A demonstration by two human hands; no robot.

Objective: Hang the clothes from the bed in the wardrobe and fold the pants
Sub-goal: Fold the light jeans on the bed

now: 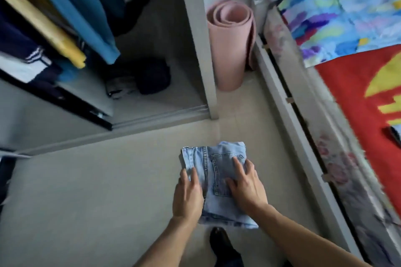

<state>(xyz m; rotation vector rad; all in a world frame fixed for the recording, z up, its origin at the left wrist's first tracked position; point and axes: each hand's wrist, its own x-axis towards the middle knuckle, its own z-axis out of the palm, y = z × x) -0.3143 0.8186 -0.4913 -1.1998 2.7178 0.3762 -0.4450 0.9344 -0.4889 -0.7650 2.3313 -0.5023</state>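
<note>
Just now the folded jeans (pixel 213 159) sit low over the floor (pixel 97 191) between the wardrobe (pixel 200 50) and the bed (pixel 355 93). My left hand (pixel 188 194) lies flat along their left edge and my right hand (pixel 247 185) is spread across the back pocket (pixel 221 166), fingers straight and pressing, not curled. Whether the bundle touches the floor I cannot tell.

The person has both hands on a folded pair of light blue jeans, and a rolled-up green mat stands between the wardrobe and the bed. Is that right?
Not quite. The head view shows the rolled-up mat is pink, not green. The rest holds: left hand and right hand are on the folded jeans, and the mat stands between wardrobe and bed.
</note>
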